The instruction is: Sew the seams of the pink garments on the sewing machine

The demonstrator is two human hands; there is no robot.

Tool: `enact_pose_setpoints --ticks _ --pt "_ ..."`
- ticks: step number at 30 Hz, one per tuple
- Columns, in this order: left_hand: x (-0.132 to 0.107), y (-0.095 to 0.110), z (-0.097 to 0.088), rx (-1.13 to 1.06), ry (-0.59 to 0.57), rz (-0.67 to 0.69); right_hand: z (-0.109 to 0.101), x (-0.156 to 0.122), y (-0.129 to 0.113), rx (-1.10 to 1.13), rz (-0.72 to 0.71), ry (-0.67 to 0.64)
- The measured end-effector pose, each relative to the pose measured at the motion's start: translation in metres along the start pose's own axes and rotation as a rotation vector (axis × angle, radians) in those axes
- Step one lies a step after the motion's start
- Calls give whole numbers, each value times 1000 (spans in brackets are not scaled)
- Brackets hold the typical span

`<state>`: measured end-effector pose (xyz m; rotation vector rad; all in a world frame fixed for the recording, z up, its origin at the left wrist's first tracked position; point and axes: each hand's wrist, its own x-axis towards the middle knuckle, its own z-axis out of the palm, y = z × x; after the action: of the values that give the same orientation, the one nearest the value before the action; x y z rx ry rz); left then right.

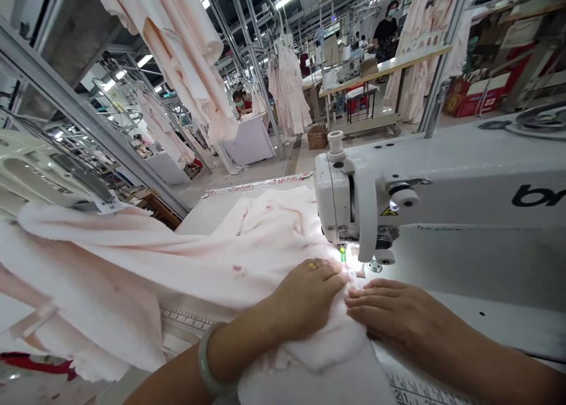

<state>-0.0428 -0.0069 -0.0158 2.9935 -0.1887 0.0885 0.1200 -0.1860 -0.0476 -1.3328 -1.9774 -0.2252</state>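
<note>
A white sewing machine (442, 184) takes the right side of the view, and pale pink garments (170, 45) are hanging above and behind. On the light tabletop (194, 221), a large pale pink cloth (207, 269) with small darker marks is spread in soft folds, from the left side until under the head of the machine. The left forearm comes up from the bottom edge and slants to the right; the right forearm comes from the lower right corner and slants to the left, so both meet just before the lit sewing place. Both palms are turned downward

The cloth lies beneath the left hand (307, 299), extends to its left and comes down between the two forearms; its edge part is under the fingertips of the right hand (395, 308). The left hand is laid nearly flat and presses on the cloth, its fingers slightly bent and close together. The right hand is also flat, with long straight fingers side by side, the tips touching the cloth. The fingertips of both hands are near each other. On the left wrist is a pale bangle (204, 358), and on one left finger a yellow ring (312, 266)
</note>
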Motion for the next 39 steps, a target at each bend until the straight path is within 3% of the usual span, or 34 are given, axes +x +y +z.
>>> enact_pose_setpoints --ticks 6,10,15,20,25,29,32,36,39 --pt "21 -26 5 -22 -22 -29 1 6 13 32 90 -60" --pt "37 -39 -6 7 -85 -57 1 11 19 19 116 -47" --pt "21 -12 -22 -15 -36 -77 2 3 21 -33 53 -2" --pt "-6 18 1 -173 182 -172 2 -2 25 -163 68 61" --pt "-9 1 17 -273 245 -186 2 1 27 -172 59 -6" --pt "-5 -26 4 -448 214 -135 6 3 27 -189 -38 -28" --pt "0 -36 -7 -521 183 -165 8 1 27 -213 -122 -38" --pt "4 -21 -17 -429 260 -204 -1 -2 28 -193 -118 -71" --pt "4 0 -15 -265 205 -199 -13 -3 28 -75 -18 -174"
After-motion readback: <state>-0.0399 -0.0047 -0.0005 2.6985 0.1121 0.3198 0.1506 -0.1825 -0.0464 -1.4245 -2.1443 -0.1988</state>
